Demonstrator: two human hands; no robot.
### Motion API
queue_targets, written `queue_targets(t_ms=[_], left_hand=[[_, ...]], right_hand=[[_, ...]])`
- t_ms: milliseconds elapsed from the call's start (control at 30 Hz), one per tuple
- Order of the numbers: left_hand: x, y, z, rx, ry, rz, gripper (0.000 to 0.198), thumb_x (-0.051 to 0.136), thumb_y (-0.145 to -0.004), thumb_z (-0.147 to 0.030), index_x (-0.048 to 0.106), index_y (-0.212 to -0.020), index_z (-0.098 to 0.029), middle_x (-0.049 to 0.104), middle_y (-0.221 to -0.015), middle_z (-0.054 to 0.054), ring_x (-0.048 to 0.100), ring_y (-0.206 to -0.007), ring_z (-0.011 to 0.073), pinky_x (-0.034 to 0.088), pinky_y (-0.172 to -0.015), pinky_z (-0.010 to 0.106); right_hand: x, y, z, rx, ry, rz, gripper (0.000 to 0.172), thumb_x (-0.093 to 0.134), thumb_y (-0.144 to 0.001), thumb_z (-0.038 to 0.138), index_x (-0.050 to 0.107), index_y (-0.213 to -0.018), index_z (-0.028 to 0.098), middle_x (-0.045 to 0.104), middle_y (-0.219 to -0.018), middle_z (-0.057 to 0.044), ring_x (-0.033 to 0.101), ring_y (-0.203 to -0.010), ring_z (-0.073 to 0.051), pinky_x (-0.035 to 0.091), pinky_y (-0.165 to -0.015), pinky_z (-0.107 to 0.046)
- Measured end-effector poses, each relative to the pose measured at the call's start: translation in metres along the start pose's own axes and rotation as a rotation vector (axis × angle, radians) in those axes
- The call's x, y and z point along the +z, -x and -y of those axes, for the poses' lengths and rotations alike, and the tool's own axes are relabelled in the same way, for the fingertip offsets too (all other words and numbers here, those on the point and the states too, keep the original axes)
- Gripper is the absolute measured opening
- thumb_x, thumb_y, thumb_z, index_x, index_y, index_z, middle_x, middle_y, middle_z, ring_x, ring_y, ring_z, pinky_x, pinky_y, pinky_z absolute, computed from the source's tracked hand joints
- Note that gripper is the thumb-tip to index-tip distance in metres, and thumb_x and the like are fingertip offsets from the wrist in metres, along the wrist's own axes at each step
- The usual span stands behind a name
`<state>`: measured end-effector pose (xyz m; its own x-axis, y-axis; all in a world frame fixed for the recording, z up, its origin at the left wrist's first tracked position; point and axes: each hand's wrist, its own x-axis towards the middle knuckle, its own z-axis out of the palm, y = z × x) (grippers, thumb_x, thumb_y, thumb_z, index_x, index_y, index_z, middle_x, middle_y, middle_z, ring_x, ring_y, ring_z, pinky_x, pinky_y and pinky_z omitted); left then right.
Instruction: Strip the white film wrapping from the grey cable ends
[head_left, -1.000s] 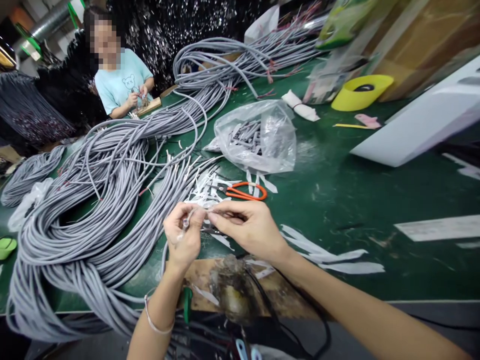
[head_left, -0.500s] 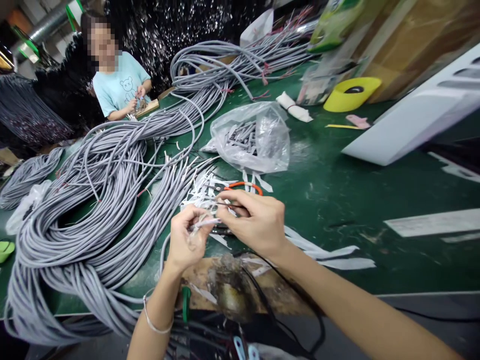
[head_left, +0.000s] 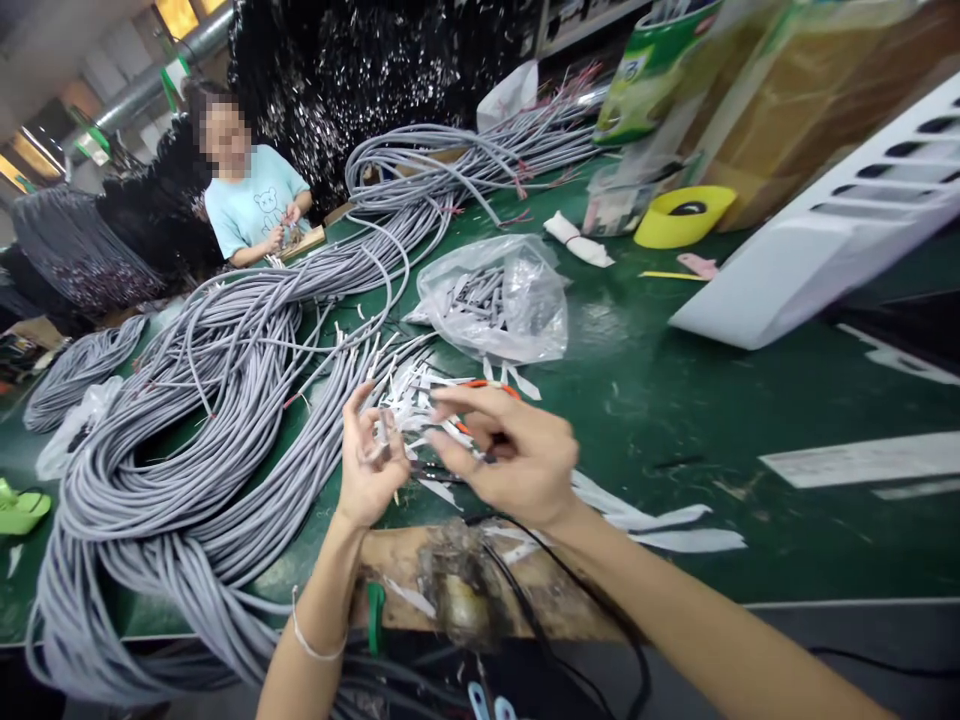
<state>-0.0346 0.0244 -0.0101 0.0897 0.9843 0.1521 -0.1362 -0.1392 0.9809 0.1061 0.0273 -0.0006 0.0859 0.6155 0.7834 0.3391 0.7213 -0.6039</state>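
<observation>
My left hand is raised over the bench, its fingers curled around something small and pale that is blurred. Facing it, my right hand has thumb and forefinger apart, with no object visible between their tips; its other fingers are curled in. Behind both hands lie scattered white strips and an orange-handled tool, partly covered by my right hand. Grey cables lie in thick looped bundles on the left. Below the hands, a brownish, fuzzy-edged lump sits on a wooden board.
A clear bag of grey pieces lies beyond the hands. Yellow tape roll, white rack and long white strips are on the right. Black cords cross the board. Another person works at the far left.
My right thumb and forefinger have spread apart, and the thin dark item near them no longer shows. My left fingers have shifted upward. The camera view has moved slightly.
</observation>
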Motion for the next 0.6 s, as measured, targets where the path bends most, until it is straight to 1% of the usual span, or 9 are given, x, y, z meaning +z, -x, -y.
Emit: queue_targets(t_ms=[67, 100, 167, 200, 267, 367, 467, 533, 600], left_hand=[[0.001, 0.000, -0.001, 0.010, -0.007, 0.011, 0.067, 0.069, -0.059, -0.018, 0.039, -0.119, -0.025, 0.046, -0.086, -0.001, 0.044, -0.058, 0.0053, 0.037, -0.054, 0.018], [0.001, 0.000, -0.001, 0.011, -0.007, 0.033, 0.067, 0.070, -0.058, -0.017, 0.041, -0.117, -0.024, 0.047, -0.087, -0.001, 0.046, -0.062, 0.0066, 0.039, -0.057, 0.019], [0.001, 0.001, -0.001, 0.011, 0.008, 0.058, 0.064, 0.071, -0.057, -0.017, 0.044, -0.115, -0.024, 0.047, -0.087, -0.001, 0.048, -0.065, 0.0079, 0.040, -0.058, 0.019], [0.001, 0.001, 0.000, 0.014, 0.032, 0.057, 0.062, 0.071, -0.056, -0.018, 0.046, -0.113, -0.023, 0.047, -0.085, -0.001, 0.048, -0.063, 0.0075, 0.040, -0.055, 0.018], [0.000, 0.001, 0.001, 0.019, 0.098, 0.019, 0.054, 0.073, -0.056, -0.023, 0.053, -0.106, -0.022, 0.048, -0.080, -0.002, 0.043, -0.053, 0.0045, 0.034, -0.046, 0.016], [-0.001, 0.000, 0.002, 0.006, 0.179, -0.080, 0.031, 0.074, -0.058, -0.029, 0.059, -0.081, -0.016, 0.045, -0.059, -0.006, 0.029, -0.038, 0.0002, 0.021, -0.035, 0.014], [0.000, 0.001, 0.002, 0.005, 0.228, -0.166, 0.027, 0.076, -0.056, -0.031, 0.059, -0.069, -0.015, 0.036, -0.043, -0.009, 0.022, -0.032, -0.0004, 0.015, -0.034, 0.015], [0.001, 0.001, 0.001, 0.012, 0.240, -0.178, 0.027, 0.078, -0.054, -0.031, 0.062, -0.068, -0.014, 0.038, -0.042, -0.008, 0.023, -0.033, -0.0004, 0.015, -0.034, 0.015], [0.001, 0.001, -0.001, 0.021, 0.248, -0.176, 0.026, 0.078, -0.054, -0.031, 0.065, -0.067, -0.013, 0.042, -0.045, -0.007, 0.026, -0.034, -0.0002, 0.017, -0.035, 0.015]], right_hand=[[0.006, 0.003, 0.001, 0.028, -0.091, 0.167, 0.032, 0.058, -0.075, 0.019, 0.058, -0.107, 0.019, 0.069, -0.086, -0.003, 0.036, -0.036, -0.004, 0.034, -0.035, -0.020], [0.008, 0.003, -0.001, 0.017, -0.113, 0.227, 0.030, 0.056, -0.076, 0.018, 0.059, -0.106, 0.018, 0.069, -0.087, -0.004, 0.041, -0.038, -0.005, 0.038, -0.038, -0.020], [0.009, 0.002, -0.006, -0.038, -0.117, 0.273, 0.020, 0.050, -0.078, 0.013, 0.065, -0.091, 0.016, 0.069, -0.076, -0.004, 0.053, -0.049, -0.009, 0.044, -0.048, -0.020], [0.009, 0.000, -0.008, -0.053, -0.109, 0.275, 0.018, 0.049, -0.079, 0.012, 0.066, -0.083, 0.016, 0.068, -0.071, -0.004, 0.057, -0.053, -0.010, 0.045, -0.052, -0.020], [0.009, -0.002, -0.010, -0.013, -0.080, 0.269, 0.018, 0.048, -0.079, 0.011, 0.065, -0.072, 0.015, 0.067, -0.064, -0.003, 0.058, -0.054, -0.010, 0.045, -0.053, -0.019], [0.012, -0.003, -0.010, 0.121, -0.034, 0.270, 0.015, 0.050, -0.078, 0.013, 0.063, -0.070, 0.014, 0.066, -0.060, -0.001, 0.057, -0.050, -0.009, 0.043, -0.048, -0.017], [0.013, -0.004, -0.016, 0.197, 0.023, 0.245, 0.014, 0.049, -0.075, 0.013, 0.062, -0.069, 0.014, 0.065, -0.059, -0.002, 0.058, -0.050, -0.010, 0.043, -0.048, -0.017], [0.010, -0.005, -0.022, 0.210, 0.109, 0.189, 0.014, 0.049, -0.073, 0.011, 0.061, -0.067, 0.014, 0.065, -0.059, -0.002, 0.059, -0.051, -0.011, 0.044, -0.050, -0.019], [0.003, -0.008, -0.027, 0.244, 0.223, 0.034, 0.014, 0.048, -0.073, 0.012, 0.061, -0.066, 0.016, 0.064, -0.060, -0.002, 0.058, -0.051, -0.012, 0.045, -0.051, -0.021]])
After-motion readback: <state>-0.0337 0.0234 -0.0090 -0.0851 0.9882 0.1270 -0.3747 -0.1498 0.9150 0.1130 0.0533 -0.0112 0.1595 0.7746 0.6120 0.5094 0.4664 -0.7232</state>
